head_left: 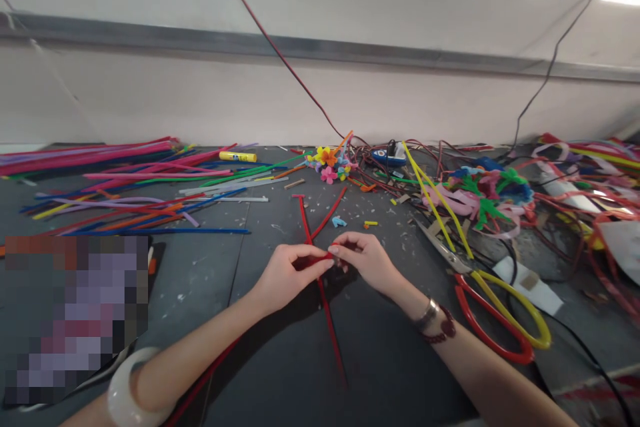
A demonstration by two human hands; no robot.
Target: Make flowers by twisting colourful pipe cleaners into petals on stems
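L grip (287,273), R grip (363,260) — clenched on red pipe cleaner (327,327); glue stick (238,157) — label unreadable.

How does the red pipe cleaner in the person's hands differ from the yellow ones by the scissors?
The red pipe cleaner is held between the left hand and right hand; the yellow pipe cleaners lie untouched beside the scissors. One is red, the others yellow. Both are long and thin.

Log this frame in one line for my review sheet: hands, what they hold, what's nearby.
left hand: pinching red pipe cleaners | right hand: pinching same red pipe cleaners | nearby: red-and-yellow-handled scissors, multicoloured pipe cleaners
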